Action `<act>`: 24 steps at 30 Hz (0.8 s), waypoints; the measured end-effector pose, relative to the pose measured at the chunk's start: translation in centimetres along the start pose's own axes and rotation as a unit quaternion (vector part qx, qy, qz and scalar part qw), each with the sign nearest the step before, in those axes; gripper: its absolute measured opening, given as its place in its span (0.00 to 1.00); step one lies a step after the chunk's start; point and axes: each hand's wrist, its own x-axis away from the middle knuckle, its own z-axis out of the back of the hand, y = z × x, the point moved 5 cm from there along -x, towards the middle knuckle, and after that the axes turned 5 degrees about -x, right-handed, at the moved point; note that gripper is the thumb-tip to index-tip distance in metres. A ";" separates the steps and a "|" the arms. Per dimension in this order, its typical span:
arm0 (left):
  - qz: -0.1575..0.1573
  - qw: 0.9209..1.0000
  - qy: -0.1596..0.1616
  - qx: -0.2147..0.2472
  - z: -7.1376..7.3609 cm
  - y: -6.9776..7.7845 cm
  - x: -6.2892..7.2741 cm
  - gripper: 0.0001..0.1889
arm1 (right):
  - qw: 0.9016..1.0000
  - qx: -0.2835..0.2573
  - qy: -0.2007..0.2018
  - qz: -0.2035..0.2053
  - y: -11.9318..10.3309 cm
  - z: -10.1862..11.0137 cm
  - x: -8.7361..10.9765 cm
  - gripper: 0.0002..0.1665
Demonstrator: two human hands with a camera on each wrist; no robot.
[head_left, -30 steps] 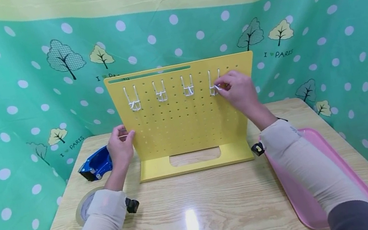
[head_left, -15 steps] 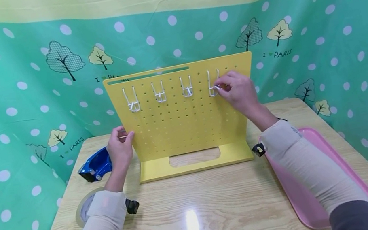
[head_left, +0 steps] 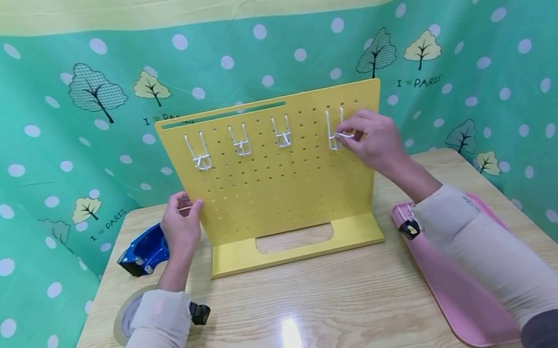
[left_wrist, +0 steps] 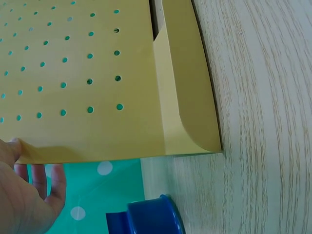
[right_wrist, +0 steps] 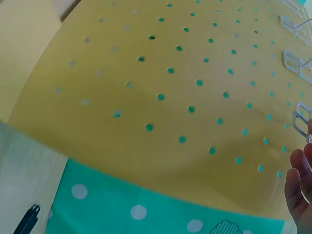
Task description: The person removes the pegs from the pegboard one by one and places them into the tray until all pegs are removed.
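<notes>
A yellow pegboard stands upright on the table with its foot toward me. My left hand grips its left edge, thumb on the front face and fingers behind, as the left wrist view also shows. Near the board's upper right, my right hand pinches a white wire hook by its projecting arm. That hook lies upright close against the board, its prong tops slightly below the top row of holes. To its left hang three similar hooks, at the left, the middle and farther right.
A pink tray lies at the right under my forearm, with white wire hooks at its far end. On the left are a blue tape dispenser and a tape roll, partly hidden by my arm. A patterned curtain surrounds the table.
My right hand has moved right and slightly down, carrying the hook with it along the board. Hooks in the tray have come into view. The left hand stays at the edge.
</notes>
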 end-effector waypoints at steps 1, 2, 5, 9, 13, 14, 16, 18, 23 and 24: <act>0.000 1.000 -0.002 0.001 0.0 0.0 0.0 0.17 | 1.000 0.003 -0.003 -0.006 0.3 0.2 0.3 0.05; 0.000 1.000 -0.002 0.001 -0.1 0.0 0.0 0.17 | 1.000 0.005 -0.007 -0.012 0.6 0.5 0.5 0.05; -0.003 1.000 -0.002 0.001 -0.1 -0.1 0.0 0.17 | 1.000 0.012 -0.013 -0.026 1.6 1.3 1.3 0.05; -0.006 1.000 -0.001 -0.001 -0.1 -0.1 0.0 0.17 | 0.998 0.021 -0.021 -0.046 3.3 2.5 2.4 0.05; -0.005 1.000 -0.002 -0.002 -0.1 -0.1 -0.1 0.17 | 0.995 0.045 -0.047 -0.079 5.2 3.6 3.7 0.06; -0.005 1.000 -0.002 -0.002 -0.1 -0.1 -0.1 0.17 | 0.993 0.051 -0.053 -0.088 5.6 3.9 4.0 0.07; -0.004 1.000 -0.002 -0.003 0.0 -0.1 -0.1 0.17 | 0.990 0.062 -0.066 -0.104 6.4 4.6 4.7 0.07; -0.003 1.000 -0.002 -0.003 0.0 -0.2 -0.1 0.17 | 0.988 0.073 -0.073 -0.115 7.1 5.2 5.3 0.07; -0.003 1.000 -0.001 0.000 0.0 -0.2 -0.1 0.17 | 0.984 0.094 -0.084 -0.125 8.7 6.8 6.8 0.07; -0.003 1.000 -0.001 0.000 -0.1 -0.2 -0.1 0.17 | 0.983 0.096 -0.087 -0.129 9.0 7.2 7.1 0.07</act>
